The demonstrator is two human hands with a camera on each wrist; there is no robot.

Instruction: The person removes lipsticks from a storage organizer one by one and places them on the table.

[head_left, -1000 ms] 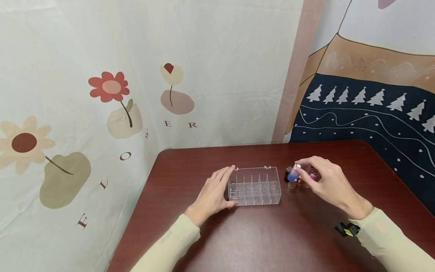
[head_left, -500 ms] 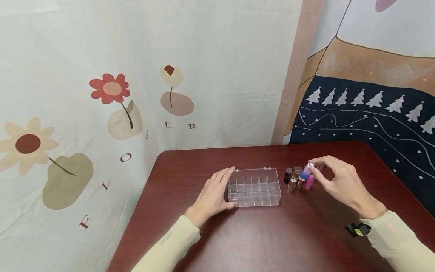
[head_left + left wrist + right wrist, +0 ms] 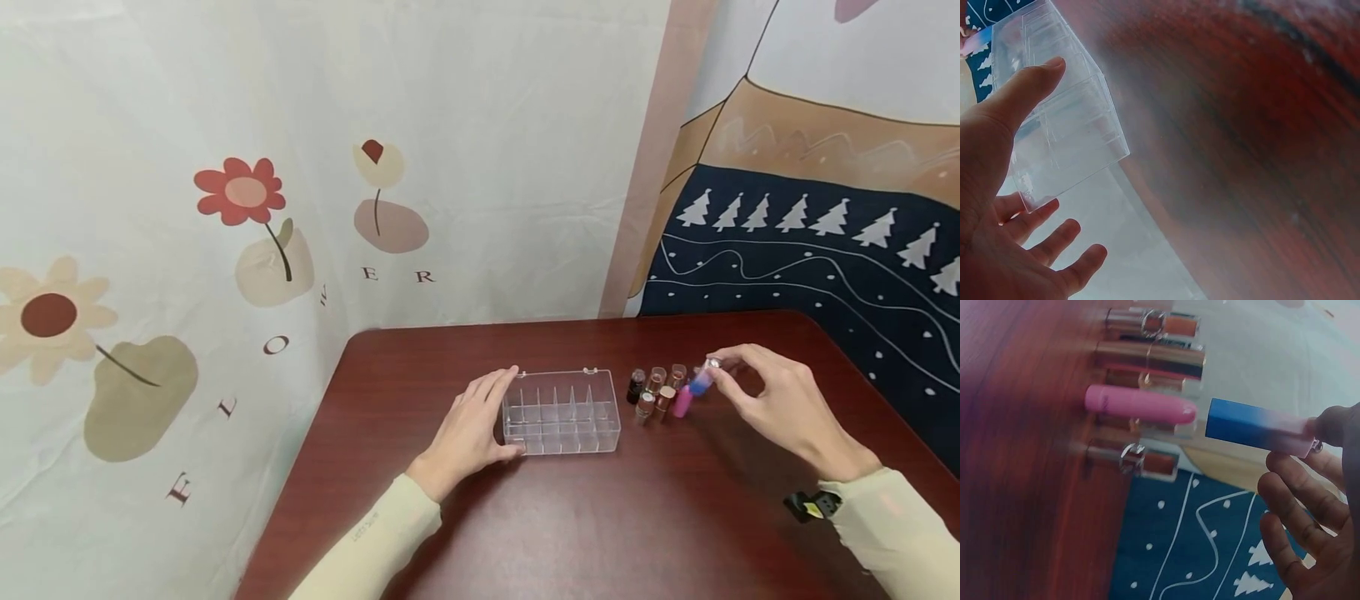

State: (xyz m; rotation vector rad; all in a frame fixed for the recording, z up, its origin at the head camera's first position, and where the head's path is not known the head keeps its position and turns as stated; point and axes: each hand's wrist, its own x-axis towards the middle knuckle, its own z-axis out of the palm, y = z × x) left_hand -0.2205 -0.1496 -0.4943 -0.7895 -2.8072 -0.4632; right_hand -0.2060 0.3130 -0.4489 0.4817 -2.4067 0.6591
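Note:
A clear plastic organizer box [image 3: 562,435] with small compartments stands on the table. My left hand [image 3: 467,427] holds its left end, the thumb on the near wall and the fingers at the far side. My right hand [image 3: 780,410] pinches a square lipstick tube [image 3: 1238,424], blue fading to pale pink, by its pale end. In the right wrist view the tube hangs tilted above the table, close to a pink bullet-shaped lipstick [image 3: 1138,405]. Behind that stand lip gloss tubes, including one with a ring-shaped ornament [image 3: 1159,464], and a metallic tube [image 3: 1169,359].
Several lip tubes stand upright in a cluster right of the box, a dark one [image 3: 636,387] nearest to it. The red-brown wooden table [image 3: 570,533] extends toward me. Printed cloths [image 3: 510,167] hang behind and left of it.
My right hand has moved right with the blue-and-pink lipstick tube, from over the cluster's left part to beyond the pink lipstick. My left hand and the box stay in place.

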